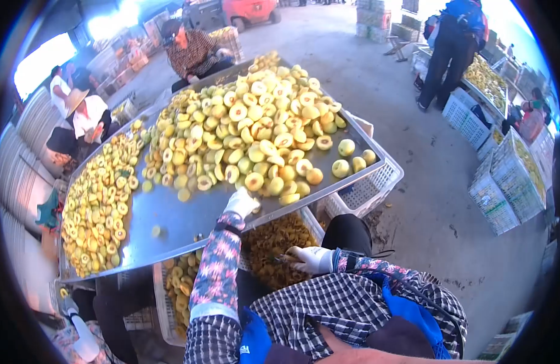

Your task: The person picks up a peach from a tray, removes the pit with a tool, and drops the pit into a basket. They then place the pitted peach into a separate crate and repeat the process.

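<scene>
A gloved left hand point(242, 203) curls at the near edge of yellow-green fruit point(249, 130), many pieces halved around reddish-brown centers, heaped on a metal desk point(170, 230). The right hand point(315, 259), fingers bent, hangs over a white crate point(312, 225) of brown scraps point(274, 242); what either grips is unclear. A second crate point(159, 300) holds yellow pieces point(181, 279). A mark on blue cloth point(255, 340) is illegible.

The person's left arm point(215, 267) stretches toward 12 o'clock, leaning slightly to 1. At its end, the white-gloved left hand point(242, 202) is blurred, so its grip cannot be made out. The right forearm point(383, 267) runs across the front of the body toward 9 o'clock. The gloved right hand point(313, 259) sits at 4 o'clock from the left, fingers point(297, 255) pointing roughly to 9, their closure unclear.
</scene>
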Available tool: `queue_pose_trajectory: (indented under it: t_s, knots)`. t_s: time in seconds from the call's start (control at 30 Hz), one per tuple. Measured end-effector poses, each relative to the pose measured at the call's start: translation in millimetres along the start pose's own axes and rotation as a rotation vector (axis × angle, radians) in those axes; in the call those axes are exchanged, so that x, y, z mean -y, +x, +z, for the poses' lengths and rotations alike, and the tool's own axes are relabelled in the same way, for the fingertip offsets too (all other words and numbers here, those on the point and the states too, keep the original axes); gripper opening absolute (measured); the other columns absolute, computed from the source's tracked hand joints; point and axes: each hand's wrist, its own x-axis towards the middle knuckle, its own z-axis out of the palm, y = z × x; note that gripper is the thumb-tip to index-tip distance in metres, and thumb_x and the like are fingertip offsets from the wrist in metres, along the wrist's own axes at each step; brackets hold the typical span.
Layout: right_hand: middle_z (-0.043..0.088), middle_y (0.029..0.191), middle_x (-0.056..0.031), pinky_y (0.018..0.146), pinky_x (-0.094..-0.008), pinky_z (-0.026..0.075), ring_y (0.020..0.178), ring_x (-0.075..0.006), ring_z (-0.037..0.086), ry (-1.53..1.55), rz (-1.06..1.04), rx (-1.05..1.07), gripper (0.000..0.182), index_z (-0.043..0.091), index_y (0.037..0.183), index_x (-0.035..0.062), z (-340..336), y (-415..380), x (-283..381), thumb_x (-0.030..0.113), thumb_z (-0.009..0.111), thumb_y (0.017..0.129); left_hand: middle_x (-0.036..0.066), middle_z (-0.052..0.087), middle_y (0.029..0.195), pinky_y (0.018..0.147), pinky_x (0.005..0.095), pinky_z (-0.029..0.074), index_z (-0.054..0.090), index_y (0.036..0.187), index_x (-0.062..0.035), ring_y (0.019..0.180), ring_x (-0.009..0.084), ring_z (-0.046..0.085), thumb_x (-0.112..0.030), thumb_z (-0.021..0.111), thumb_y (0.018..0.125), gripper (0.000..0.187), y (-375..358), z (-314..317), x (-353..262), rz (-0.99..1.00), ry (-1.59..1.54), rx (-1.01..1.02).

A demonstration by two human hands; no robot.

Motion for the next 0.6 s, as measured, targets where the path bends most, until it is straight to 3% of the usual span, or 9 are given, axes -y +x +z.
queue_pose_trajectory:
  t_s: [0.03,0.07,0.1,0.13,0.27,0.37,0.47,0.53,0.6]
  knots:
    - [0.062,0.103,-0.0255,0.083,-0.0452,0.048,0.1,-0.0406,0.059,0.032,0.075,0.015,0.04,0.048,0.12,0.0064,-11.6,-2.4,15.1,0.036,0.051,0.094,0.022,0.063,0.11,0.092,0.0404,0.048,0.055,0.117,0.0016,0.104,0.0369,0.061,-0.023,0.072,0.074,0.052,5.1,1.9,7.6,0.012,0.002,-0.004]
    - [0.062,0.103,-0.0255,0.083,-0.0452,0.048,0.1,-0.0406,0.059,0.032,0.076,0.018,0.04,0.048,0.12,0.0064,-17.4,0.2,12.4,0.036,0.051,0.094,0.018,0.063,0.112,0.089,0.0401,0.05,0.053,0.119,0.0004,0.102,0.0333,0.062,-0.02,0.072,0.075,0.052,10.0,9.7,18.7,0.115,-0.44,-0.052]
    - [0.062,0.101,-0.025,0.081,-0.0441,0.049,0.098,-0.0398,0.06,0.06,-0.011,-0.118,0.037,0.05,0.118,0.0062,-17.3,2.9,6.7,0.034,0.052,0.093,0.013,0.063,0.114,0.086,0.0398,0.052,0.051,0.122,-0.0008,0.101,0.0298,0.063,-0.017,0.072,0.076,0.053,8.4,22.4,35.5,0.199,-0.886,-0.101]
    - [0.063,0.099,-0.0244,0.078,-0.0429,0.049,0.096,-0.0391,0.061,0.098,-0.092,-0.241,0.034,0.051,0.116,0.0059,-15.0,4.3,4.8,0.031,0.053,0.093,0.006,0.062,0.109,0.082,0.035,0.053,0.05,0.121,-0.0023,0.096,0.0213,0.062,-0.008,0.065,0.083,0.041,-29.3,-6.0,2.7,0.024,-1.168,0.005]
    - [0.063,0.087,-0.0218,0.069,-0.0416,0.049,0.085,-0.039,0.063,0.144,-0.464,-0.689,0.026,0.052,0.112,0.0028,-44.3,11.6,40.3,0.02,0.055,0.092,0.01,0.062,0.104,0.088,0.0384,0.051,0.058,0.106,-0.0005,0.096,0.0235,0.061,-0.006,0.056,0.087,0.02,-80.0,-6.2,-23.3,0.179,-1.865,0.05]
    - [0.061,0.083,-0.0234,0.069,-0.0436,0.049,0.081,-0.0405,0.062,0.127,-0.328,-0.72,0.031,0.049,0.114,0.0025,-62.5,12.7,66.9,0.022,0.057,0.091,0.012,0.062,0.105,0.087,0.0394,0.052,0.057,0.106,-0.0012,0.098,0.0263,0.061,-0.011,0.054,0.09,0.019,-97.4,-0.4,-40.5,0.139,-1.975,-0.045]
    - [0.063,0.084,-0.0229,0.067,-0.044,0.049,0.082,-0.0402,0.063,0.037,-0.304,-0.698,0.031,0.048,0.112,0.0038,-66.5,18.4,78.2,0.023,0.058,0.091,0.014,0.062,0.103,0.084,0.0396,0.053,0.055,0.103,-0.0039,0.098,0.0283,0.062,-0.021,0.054,0.094,0.019,-117.1,-13.1,-68.3,0.068,-2.129,0.052]
    - [0.063,0.084,-0.0221,0.066,-0.0442,0.05,0.08,-0.0398,0.063,-0.027,-0.307,-0.734,0.031,0.048,0.113,0.0041,-63.7,24.8,77.3,0.024,0.058,0.09,0.011,0.061,0.106,0.089,0.0381,0.049,0.051,0.115,-0.0003,0.1,0.0261,0.06,-0.034,0.05,0.097,0.039,-122.7,-11.4,-78.2,0.017,-2.052,-0.08]
    - [0.064,0.084,-0.0214,0.066,-0.0444,0.05,0.079,-0.0394,0.063,-0.087,-0.305,-0.77,0.032,0.047,0.113,0.0043,-61.4,27.1,78.3,0.024,0.058,0.09,0.011,0.061,0.107,0.087,0.0377,0.049,0.052,0.113,-0.0014,0.098,0.0246,0.06,-0.038,0.049,0.097,0.04,-116.9,-0.4,-77.1,0.055,-2.033,-0.115]
